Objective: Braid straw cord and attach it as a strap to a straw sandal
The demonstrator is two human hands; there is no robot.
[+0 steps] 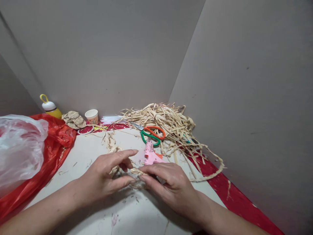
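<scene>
My right hand (171, 183) is closed in a pinch, thumb and forefinger on a pale braided straw cord (135, 171). Facing it, my left hand (105, 173) has its thumb and forefinger stretched apart around the cord's near end. More of the braid shows behind the left fingers, partly hidden by them. Just beyond the hands lies a pink glue gun (149, 156), its lower part covered by my right hand. Scissors (142, 130) with one orange and one green handle rest behind the gun, against the straw heap.
A heap of dry straw strips (166, 119) lies at the back; a braided strand (215, 175) loops out on the right. Red and white plastic bags (22, 147) fill the left. Along the wall stand a yellow bottle (55, 112), a crumpled woven piece (73, 120) and a paper cup (92, 117).
</scene>
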